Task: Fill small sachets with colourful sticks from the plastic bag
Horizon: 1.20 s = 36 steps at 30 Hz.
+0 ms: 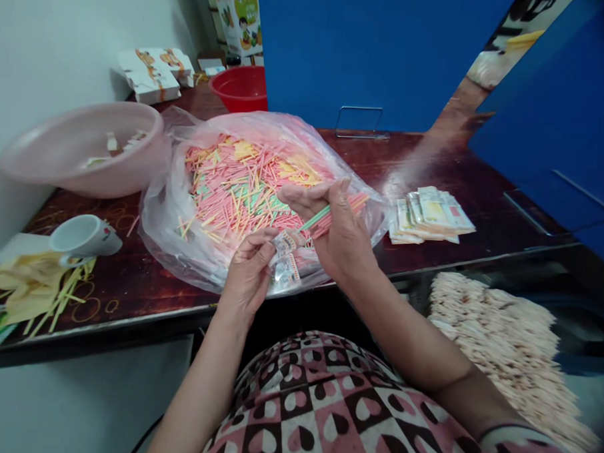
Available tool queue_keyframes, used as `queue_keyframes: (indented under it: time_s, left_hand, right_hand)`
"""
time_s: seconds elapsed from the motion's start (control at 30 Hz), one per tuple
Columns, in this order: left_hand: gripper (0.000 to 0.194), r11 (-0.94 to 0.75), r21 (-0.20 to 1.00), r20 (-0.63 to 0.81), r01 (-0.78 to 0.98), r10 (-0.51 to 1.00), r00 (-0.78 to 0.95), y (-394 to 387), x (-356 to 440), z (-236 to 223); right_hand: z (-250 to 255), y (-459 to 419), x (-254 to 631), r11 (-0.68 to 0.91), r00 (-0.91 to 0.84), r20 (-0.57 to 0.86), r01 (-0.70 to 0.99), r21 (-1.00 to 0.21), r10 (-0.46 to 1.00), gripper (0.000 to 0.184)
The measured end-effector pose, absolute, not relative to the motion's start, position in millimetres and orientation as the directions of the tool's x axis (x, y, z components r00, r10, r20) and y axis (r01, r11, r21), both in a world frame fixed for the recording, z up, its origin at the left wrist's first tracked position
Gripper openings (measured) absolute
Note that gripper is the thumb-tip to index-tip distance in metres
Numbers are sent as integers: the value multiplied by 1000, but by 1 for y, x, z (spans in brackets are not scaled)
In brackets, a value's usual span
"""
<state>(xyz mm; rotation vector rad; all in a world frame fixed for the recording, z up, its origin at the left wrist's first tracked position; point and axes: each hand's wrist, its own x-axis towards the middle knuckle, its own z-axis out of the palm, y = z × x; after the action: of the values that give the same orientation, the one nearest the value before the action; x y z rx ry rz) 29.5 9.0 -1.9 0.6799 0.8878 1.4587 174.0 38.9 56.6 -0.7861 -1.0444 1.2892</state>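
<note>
My left hand (253, 268) pinches a small clear packet (287, 242) with orange print at its edge. A second printed packet (286, 272) hangs just below it. My right hand (339, 228) holds a few coloured sticks (318, 220), green and pink, between thumb and palm, their near ends at the packet's mouth. Whether the ends are inside the packet I cannot tell. Both hands are over the front of a large clear plastic bag (163, 247), spread wide and full of loose pink, yellow and green sticks (243, 190).
Left of the bag are a pink basin (84, 180), a white mug (84, 237) and a yellow wrapper (29, 285). A red basin (240, 90) is behind. Filled packets (430, 215) lie stacked at right. Blue panels (364, 55) bound the table's back; a pale stack (497, 348) sits lower right.
</note>
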Motion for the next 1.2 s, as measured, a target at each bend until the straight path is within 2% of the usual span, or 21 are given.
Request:
queue_keyframes:
  time_s: [0.2,0.33,0.5,0.63,0.73,0.83,0.93,1.07,1.2]
  left_hand:
    - [37,8,861,-55,-508,995,-78,8,30,-7]
    - [36,-29,885,-5,-464,997,-71,7,32,-9]
    - [37,41,858,-77,-512,996,-49,6,34,-7]
    - [44,87,809,-135,-581,990,-40,5,41,-5]
    - [49,106,775,-148,-623,989,-16,4,47,-3]
    - [49,120,761,-149,-637,989,7,2,51,-2]
    - [50,132,760,-151,-637,988,24,2,52,-2]
    - [48,125,768,-135,-628,990,32,3,53,0]
    - [46,101,804,-128,-586,992,-5,1,54,3]
  right_hand:
    - [56,23,164,237,0,241,-182,-954,971,57]
    - [54,21,163,271,-21,275,-128,-954,961,53]
    - [46,26,163,266,-69,276,-133,-955,959,56]
    - [35,28,164,165,-111,179,-125,-978,978,66]
    - [28,30,166,127,-204,143,-90,-988,968,62]
    - [24,34,168,125,-220,155,-143,-982,963,53]
    - [25,35,169,175,-131,206,-221,-960,970,61]
    - [28,31,169,223,-169,249,-155,-962,954,59]
    - [26,31,172,191,-246,207,-91,-977,947,63]
